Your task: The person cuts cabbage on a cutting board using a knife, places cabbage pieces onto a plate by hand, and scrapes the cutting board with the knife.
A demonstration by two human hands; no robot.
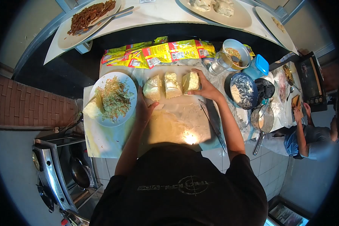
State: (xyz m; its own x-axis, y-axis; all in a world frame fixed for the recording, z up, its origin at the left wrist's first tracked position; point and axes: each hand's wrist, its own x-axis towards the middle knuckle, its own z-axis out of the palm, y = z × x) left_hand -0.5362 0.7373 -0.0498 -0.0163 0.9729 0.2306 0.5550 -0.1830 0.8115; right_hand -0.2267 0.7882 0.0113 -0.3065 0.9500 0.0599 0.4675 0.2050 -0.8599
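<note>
Three pale yellow-white cabbage pieces stand in a row on a cutting board [177,124]: a left piece [153,88], a middle piece [172,86] and a right piece [191,82]. My right hand [208,88] grips the right piece, fingers at its far side and thumb at its near edge. Beside the left piece is my left hand [142,109], thumb and fingers apart; whether it touches the cabbage I cannot tell. A knife [214,126] lies along the board's right side. On the left, a plate [132,98] holds shredded vegetables [116,98] and a cabbage chunk [94,106].
Yellow-red packets [162,52] line the back. At right are a glass jar [220,63], a bowl [242,51], a dark floury bowl [245,81] and a saucepan [263,118]. Plates stand on the raised shelf [154,17]. Another person [310,139] works far right.
</note>
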